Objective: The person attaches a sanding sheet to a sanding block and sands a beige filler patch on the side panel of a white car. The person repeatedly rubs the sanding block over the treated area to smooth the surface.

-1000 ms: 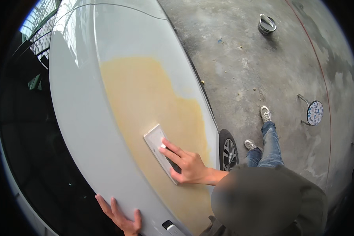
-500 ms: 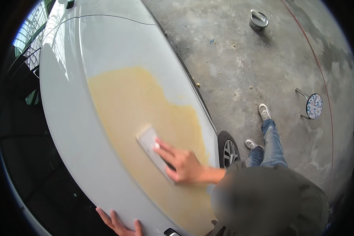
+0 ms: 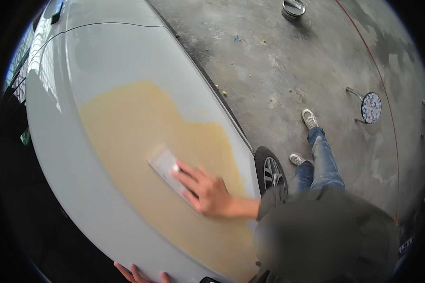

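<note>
A long, pale flat sanding block (image 3: 161, 166) lies against a beige patch with yellow edges (image 3: 141, 108) on a silver-grey car panel (image 3: 113, 52). My right hand (image 3: 208, 191) is closed round the block's right side, fingers pointing to the upper left. A small white spot shows by its fingertips. At the bottom of the view, my left hand (image 3: 136, 276) rests with fingers apart on the panel's curved edge; its palm is cut off by the frame. A blurred area hides part of my dark sleeve and torso at the lower right.
A car wheel (image 3: 270, 172) stands beside my jeans-clad legs (image 3: 323, 158). On the concrete floor (image 3: 264, 70) are a round-topped stool (image 3: 370, 107), a dark bucket (image 3: 293, 10), a red line or hose (image 3: 378, 70) and small crumbs. Dark glass borders the panel on the left.
The view has shifted, so the panel and block sit further left in the picture and the floor things higher. Less of my left hand shows. My right hand keeps hold of the sanding block.
</note>
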`<state>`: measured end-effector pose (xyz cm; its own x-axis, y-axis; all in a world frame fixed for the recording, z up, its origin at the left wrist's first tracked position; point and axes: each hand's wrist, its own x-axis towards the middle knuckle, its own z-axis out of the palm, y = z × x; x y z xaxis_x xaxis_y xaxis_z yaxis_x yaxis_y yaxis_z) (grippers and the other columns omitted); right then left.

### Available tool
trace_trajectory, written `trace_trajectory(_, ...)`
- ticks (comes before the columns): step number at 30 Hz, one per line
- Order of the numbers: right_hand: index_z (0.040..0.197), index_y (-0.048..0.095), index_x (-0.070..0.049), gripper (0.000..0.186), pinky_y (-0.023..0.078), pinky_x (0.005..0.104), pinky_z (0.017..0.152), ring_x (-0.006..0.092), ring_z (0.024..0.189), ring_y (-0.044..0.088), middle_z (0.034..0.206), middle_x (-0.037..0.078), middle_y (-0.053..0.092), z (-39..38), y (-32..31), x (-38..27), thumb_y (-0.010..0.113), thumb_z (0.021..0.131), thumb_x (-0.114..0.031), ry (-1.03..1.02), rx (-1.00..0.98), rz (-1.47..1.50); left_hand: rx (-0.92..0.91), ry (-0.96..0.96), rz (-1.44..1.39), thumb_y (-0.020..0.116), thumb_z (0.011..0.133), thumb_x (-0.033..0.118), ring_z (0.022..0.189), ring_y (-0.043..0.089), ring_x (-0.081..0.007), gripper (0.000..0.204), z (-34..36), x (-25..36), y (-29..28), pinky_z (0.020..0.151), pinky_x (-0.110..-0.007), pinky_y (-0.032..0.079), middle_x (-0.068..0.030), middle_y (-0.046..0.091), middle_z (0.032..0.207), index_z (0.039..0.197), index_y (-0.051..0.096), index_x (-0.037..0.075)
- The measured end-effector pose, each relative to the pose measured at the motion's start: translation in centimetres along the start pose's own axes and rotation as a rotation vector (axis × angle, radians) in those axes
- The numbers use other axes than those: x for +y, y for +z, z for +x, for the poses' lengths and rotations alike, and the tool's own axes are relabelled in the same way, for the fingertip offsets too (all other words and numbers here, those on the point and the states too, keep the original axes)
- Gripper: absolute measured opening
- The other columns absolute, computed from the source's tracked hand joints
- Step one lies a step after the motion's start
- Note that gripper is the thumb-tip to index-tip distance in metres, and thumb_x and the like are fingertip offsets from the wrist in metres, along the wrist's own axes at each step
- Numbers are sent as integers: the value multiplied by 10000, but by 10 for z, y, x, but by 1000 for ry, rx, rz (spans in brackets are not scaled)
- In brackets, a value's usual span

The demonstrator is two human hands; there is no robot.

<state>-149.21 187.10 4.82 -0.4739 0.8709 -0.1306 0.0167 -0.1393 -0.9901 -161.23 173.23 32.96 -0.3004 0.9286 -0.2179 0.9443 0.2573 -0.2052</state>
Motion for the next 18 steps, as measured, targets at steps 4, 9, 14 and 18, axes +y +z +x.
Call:
trace_trajectory(4,1346,557,-120,446,530,425,904,345,1186,562,1474,80,473,133,-21,68,602,908,-189,-107,219,-95,-12,-4,17,748,805,337,1434,204,-496,859,14,16,-9,1092,-607,331,-322,155,1567,1434,330,-72)
trace_trajectory(9,1342,564,-130,454,538,423,864,326,1077,579,1482,58,468,61,5,40,611,893,-177,-75,173,-138,-40,-48,86,735,815,339,1428,211,-503,849,12,19,-11,1104,-609,317,-334,184,1552,1445,327,-57)
trace_trajectory(14,1347,566,-182,483,558,392,761,251,951,574,1483,15,471,0,1,37,633,871,-137,-117,45,-120,-21,32,105,717,837,340,1430,191,-514,844,4,11,-7,1109,-623,303,-335,171,1553,1478,296,-13)
trace_trajectory(18,1378,539,-123,468,475,461,967,356,1168,544,1447,88,512,115,-19,83,595,923,-218,-3,188,-84,47,9,-79,682,843,366,1442,190,-499,821,12,9,3,1120,-621,261,-308,132,1577,1496,302,44)
